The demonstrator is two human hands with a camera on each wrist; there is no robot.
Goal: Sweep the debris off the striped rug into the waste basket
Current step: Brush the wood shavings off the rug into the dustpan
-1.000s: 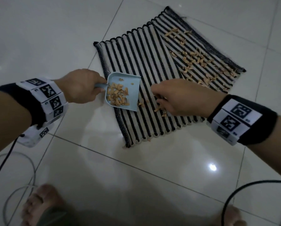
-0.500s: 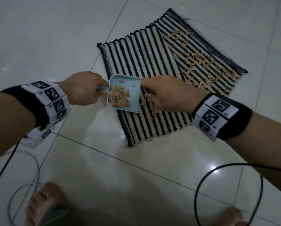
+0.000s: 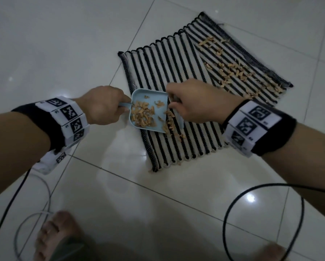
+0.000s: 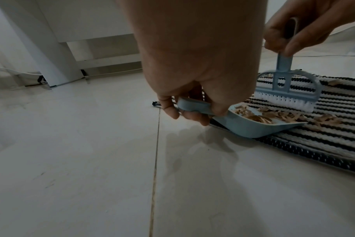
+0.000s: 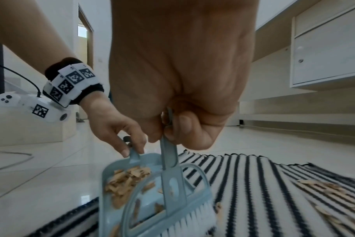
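Note:
A black-and-white striped rug (image 3: 176, 76) lies on the tiled floor. My left hand (image 3: 103, 106) grips the handle of a light blue dustpan (image 3: 148, 110) whose lip rests on the rug's near left part; tan wood-like shavings (image 3: 142, 115) fill it. My right hand (image 3: 191, 102) grips the handle of a small blue brush (image 4: 288, 89) with white bristles, standing at the pan's open edge (image 5: 172, 200). A few shavings (image 3: 172, 127) lie just outside the pan. More debris (image 3: 238, 74) is scattered over the rug's far right strip. No waste basket is in view.
Glossy white floor tiles (image 3: 63, 53) surround the rug. A black cable (image 3: 261, 204) loops at the lower right and a grey cable (image 3: 31, 213) at the lower left, near my bare feet (image 3: 58, 236). White cabinets (image 5: 324, 56) and a white furniture leg (image 4: 40, 48) stand beyond.
My right hand has moved left with the brush, up to the dustpan's open edge, pushing shavings toward it. The left hand and dustpan have held their place on the rug.

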